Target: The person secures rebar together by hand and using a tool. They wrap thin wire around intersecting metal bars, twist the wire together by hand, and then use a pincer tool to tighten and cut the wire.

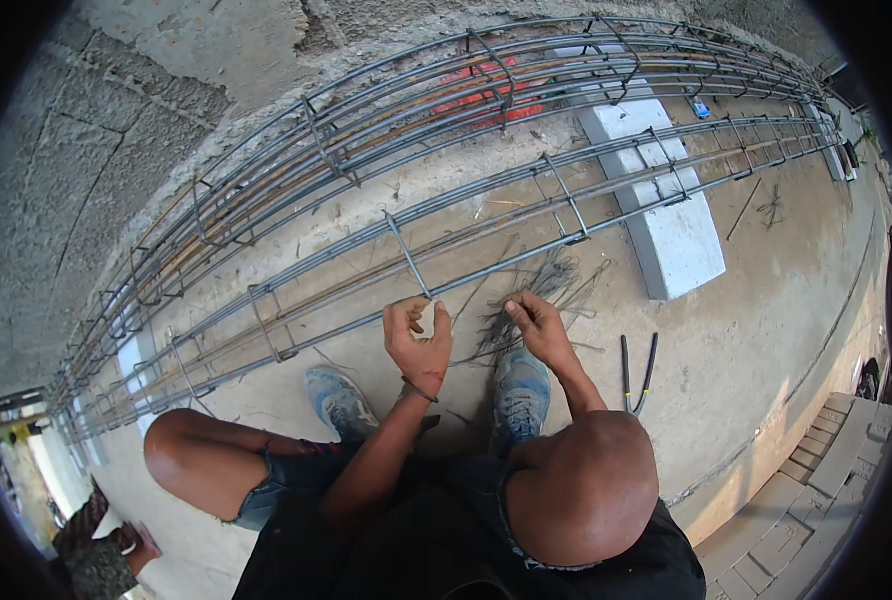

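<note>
A rebar cage [490, 268] of long bars and rectangular stirrups [407, 253] runs across in front of me. My left hand [418, 342] is at its near bar, under the foot of one stirrup, fingers curled toward the thumb; whatever they may pinch is too small to see. To the right, my right hand [543, 328] has thumb and forefinger pressed together, and anything between them cannot be made out. Just beyond it a loose bundle of thin tie wires [556, 282] lies on the concrete. Pincers [638, 378] with dark handles lie on the floor to its right.
A second rebar cage [338, 160] lies farther off, beside a rough wall [116, 130]. A pale block [678, 245] supports the cages at right. A red sheet [486, 92] lies behind. Paving blocks [801, 500] are at lower right; another person's hand [144, 548] shows at lower left.
</note>
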